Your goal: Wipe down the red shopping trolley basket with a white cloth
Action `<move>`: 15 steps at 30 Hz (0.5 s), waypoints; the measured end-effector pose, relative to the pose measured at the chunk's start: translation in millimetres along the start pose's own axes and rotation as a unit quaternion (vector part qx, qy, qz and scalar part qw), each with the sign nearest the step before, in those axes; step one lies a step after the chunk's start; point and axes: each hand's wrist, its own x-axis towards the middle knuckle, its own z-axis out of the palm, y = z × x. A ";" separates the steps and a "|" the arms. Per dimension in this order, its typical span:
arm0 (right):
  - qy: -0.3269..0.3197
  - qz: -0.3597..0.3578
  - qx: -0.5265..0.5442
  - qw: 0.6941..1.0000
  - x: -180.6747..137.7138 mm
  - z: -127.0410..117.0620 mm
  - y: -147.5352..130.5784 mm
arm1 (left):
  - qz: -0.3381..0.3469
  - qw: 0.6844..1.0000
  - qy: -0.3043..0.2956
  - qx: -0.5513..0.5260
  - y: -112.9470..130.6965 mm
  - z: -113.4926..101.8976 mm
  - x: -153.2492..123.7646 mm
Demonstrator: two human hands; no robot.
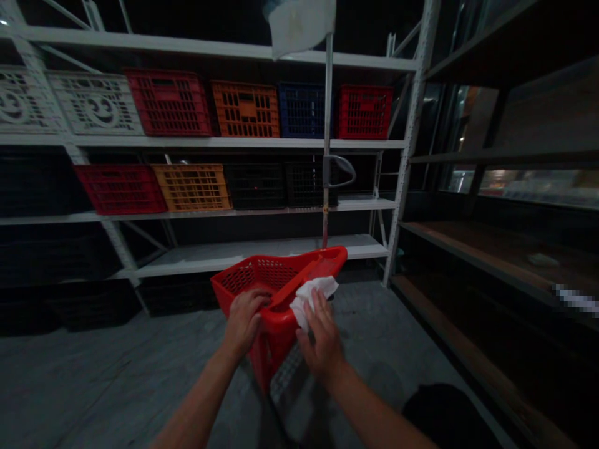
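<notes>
A red plastic basket (255, 274) with perforated sides stands in front of me, tilted in view, over what looks like a dark frame. At its near corner, my left hand (244, 318) is closed over the rim, fingertips on the inner side. My right hand (321, 327) holds a white cloth (312, 294) against the right rim, fingers lying over it. Part of the cloth is hidden under those fingers. Behind the basket's far end rises a thin pole (327, 112) with a grey loop handle (340, 171) and a white flag-like piece (302, 28) on top.
White metal shelving (210, 143) spans the back, bearing several crates, among them an orange crate (246, 109) and a blue crate (304, 109). Brown shelves (486, 249) run along the right. A dark round object (444, 418) sits on the grey floor (103, 374) at lower right.
</notes>
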 end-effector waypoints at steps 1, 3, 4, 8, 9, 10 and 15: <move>0.007 0.013 0.016 1.000 1.0 3.5 -7.0 | -0.004 1.000 0.006 -0.009 10.8 -4.5 3.8; 0.027 0.057 0.046 0.997 6.7 12.2 -16.0 | -0.026 0.999 0.000 -0.024 35.2 -9.6 13.6; 0.037 0.084 0.055 0.994 10.0 17.6 -19.0 | -0.051 0.998 -0.008 -0.019 47.2 -10.4 19.0; 0.036 0.155 0.028 0.987 17.1 41.2 -23.7 | -0.146 0.976 -0.130 0.094 79.5 -10.2 36.7; 0.032 0.160 0.015 0.987 18.5 45.6 -20.9 | -0.145 0.968 -0.164 0.125 82.9 -10.5 38.9; 0.037 0.164 0.002 0.986 20.8 48.6 -15.5 | -0.136 0.961 -0.188 0.149 84.8 -11.2 40.2; 0.130 0.258 -0.015 0.957 57.0 41.9 51.9 | -0.091 0.955 -0.200 0.200 84.5 -15.0 38.6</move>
